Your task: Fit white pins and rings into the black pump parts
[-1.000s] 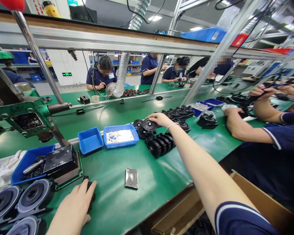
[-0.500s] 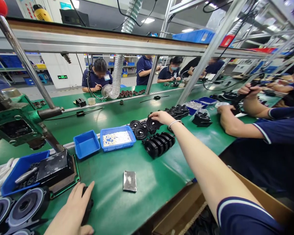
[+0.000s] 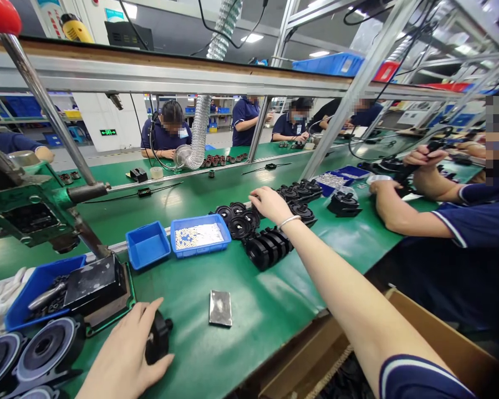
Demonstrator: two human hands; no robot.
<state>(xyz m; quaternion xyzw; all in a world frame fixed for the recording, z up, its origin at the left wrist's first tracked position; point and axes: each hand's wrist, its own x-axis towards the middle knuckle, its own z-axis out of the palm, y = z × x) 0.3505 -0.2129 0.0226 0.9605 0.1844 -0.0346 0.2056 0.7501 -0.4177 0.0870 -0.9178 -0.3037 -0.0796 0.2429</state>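
Note:
My left hand [image 3: 127, 346], at the lower left, has its thumb and fingers around a black round plastic part [image 3: 158, 338] standing on edge at the green bench. My right hand [image 3: 272, 206] reaches over the bench with its fingers bent, just beside a cluster of flat black round parts [image 3: 239, 226]. Nothing shows in its fingers, though the thumb is hidden. Below that hand a row of black round parts [image 3: 268, 247] stands on edge, pressed together. A small metal plate [image 3: 220, 308] lies on the bench between my hands.
A blue tray of small white pieces [image 3: 202, 235] stands beside an empty blue tray [image 3: 147, 245]. At the left are a green lever press [image 3: 29, 208] and several speaker-like round parts [image 3: 45, 349]. A co-worker's arm [image 3: 411, 216] works at the right. An open carton [image 3: 307, 354] sits below the bench edge.
My left hand has moved slightly right and up with the black part, which now shows more. My right hand has come off a disc, which lies with the others at the left.

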